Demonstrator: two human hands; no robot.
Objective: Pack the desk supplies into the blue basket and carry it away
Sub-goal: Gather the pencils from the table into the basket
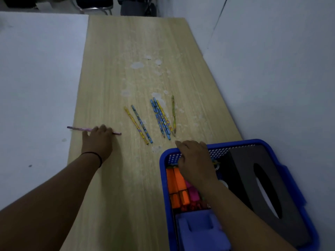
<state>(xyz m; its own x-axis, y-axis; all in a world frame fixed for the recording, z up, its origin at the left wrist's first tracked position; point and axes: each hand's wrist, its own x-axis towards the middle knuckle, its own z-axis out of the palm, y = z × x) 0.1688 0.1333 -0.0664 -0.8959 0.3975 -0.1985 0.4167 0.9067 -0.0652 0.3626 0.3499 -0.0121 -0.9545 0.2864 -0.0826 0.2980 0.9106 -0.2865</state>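
- Head view, looking down on a long pale wood-grain desk (112,78) with whitish worn patches, set between a white surface (36,69) on the left and a white wall (272,69) on the right.
- Left hand (98,140): lies palm-down over a slim pink-purple pencil (78,128) near the desk's left edge; both pencil ends show past the hand. Whether the fingers pinch it or only rest on it cannot be told. A thin dark band (94,154) circles the wrist.
- Right hand (194,160): reaches over the near-left rim of a blue perforated plastic basket (272,142) at the desk's near right corner, fingers curled downward inside; whatever they hold is hidden, so the grip cannot be told.
- Basket contents: orange rectangular blocks (176,185), pink blocks (192,192) just beside them, a lavender plastic piece (197,229) nearest the camera, and a dark grey tissue box with an oval slot (262,187) along the right side.
- Desk centre: two patterned pencils, one yellow and one blue (139,124), lying side by side; to their right, a tight cluster of blue and yellow pencils (161,118); a green pencil (173,113) lies just beside that cluster.
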